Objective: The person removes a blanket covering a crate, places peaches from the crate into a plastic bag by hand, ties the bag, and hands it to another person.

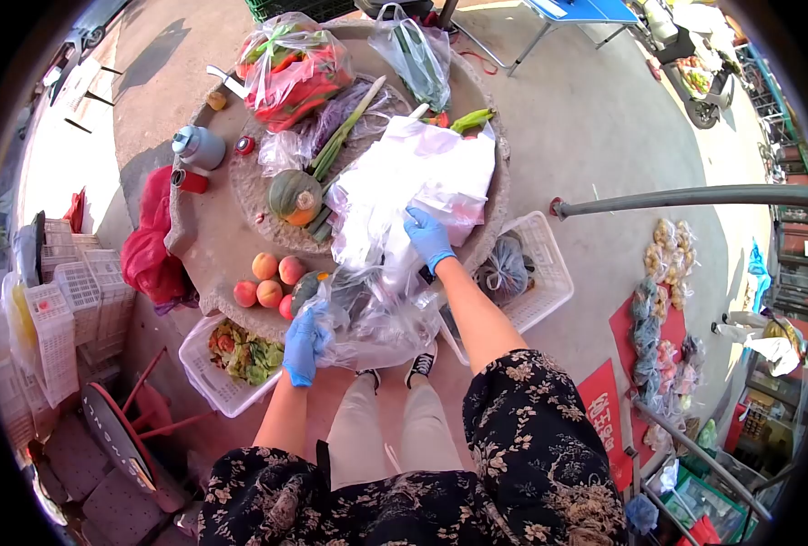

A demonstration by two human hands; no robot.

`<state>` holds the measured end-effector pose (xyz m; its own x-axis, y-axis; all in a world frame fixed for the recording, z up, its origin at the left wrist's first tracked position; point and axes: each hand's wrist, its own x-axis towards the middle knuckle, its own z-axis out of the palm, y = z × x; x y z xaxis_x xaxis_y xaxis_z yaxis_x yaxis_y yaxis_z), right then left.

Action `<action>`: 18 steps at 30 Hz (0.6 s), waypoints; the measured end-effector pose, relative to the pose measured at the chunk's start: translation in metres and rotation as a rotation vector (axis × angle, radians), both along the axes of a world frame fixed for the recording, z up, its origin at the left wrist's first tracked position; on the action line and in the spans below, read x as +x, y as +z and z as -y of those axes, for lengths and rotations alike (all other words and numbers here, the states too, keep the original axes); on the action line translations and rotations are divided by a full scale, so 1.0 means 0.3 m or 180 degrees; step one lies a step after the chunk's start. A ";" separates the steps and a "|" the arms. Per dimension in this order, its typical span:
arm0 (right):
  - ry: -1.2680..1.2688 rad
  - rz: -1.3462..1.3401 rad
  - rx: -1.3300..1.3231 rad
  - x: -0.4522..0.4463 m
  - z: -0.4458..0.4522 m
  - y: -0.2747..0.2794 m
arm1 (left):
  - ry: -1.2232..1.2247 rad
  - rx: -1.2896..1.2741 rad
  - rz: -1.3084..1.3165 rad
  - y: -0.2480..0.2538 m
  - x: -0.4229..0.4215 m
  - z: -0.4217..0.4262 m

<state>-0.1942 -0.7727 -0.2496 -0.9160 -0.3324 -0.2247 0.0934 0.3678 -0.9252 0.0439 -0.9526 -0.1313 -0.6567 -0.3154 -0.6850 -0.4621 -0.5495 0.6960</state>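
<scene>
My left hand point(304, 344), in a blue glove, is closed on the edge of a clear plastic bag point(393, 320) at the near rim of the round stone table point(208, 259). My right hand point(429, 238), also blue-gloved, has its fingers closed on a crumpled white plastic bag point(404, 173) spread over the table's right side. Just left of the bags sit several peaches point(268, 293) and a dark squash point(307, 289), partly covered by clear plastic. A green pumpkin point(295, 197) lies near the middle, beside long green stalks point(349, 127).
Bagged red peppers point(296, 84) and bagged cucumbers point(413, 59) lie at the table's back. A blue flask point(198, 147) stands left. White crates with vegetable scraps point(240, 350) and a dark bag point(506, 268) flank my legs. A grey pole point(686, 197) juts in from the right.
</scene>
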 end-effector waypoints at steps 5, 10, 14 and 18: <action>0.1435 -0.1585 -0.0062 0.397 0.015 0.339 | -0.0004 0.0679 -0.0077 -0.055 -0.072 -0.055; 0.1895 -0.0613 -0.0005 0.573 -0.107 0.501 | -0.0099 -0.0253 -0.0152 -0.038 -0.129 -0.150; 0.0847 -0.1156 -0.0010 0.466 -0.268 0.616 | -0.1420 -0.1057 -0.0373 0.112 -0.117 -0.238; 0.0683 -0.0260 -0.0890 0.504 -0.392 0.708 | -0.3100 -0.1602 -0.0388 0.221 -0.041 -0.397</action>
<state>-0.0430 -0.6551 -0.0372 -0.8298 -0.5574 -0.0268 -0.0368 0.1026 -0.9940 0.0317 -0.8334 -0.0649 -0.8302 0.1489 -0.5372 -0.4564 0.3717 0.8084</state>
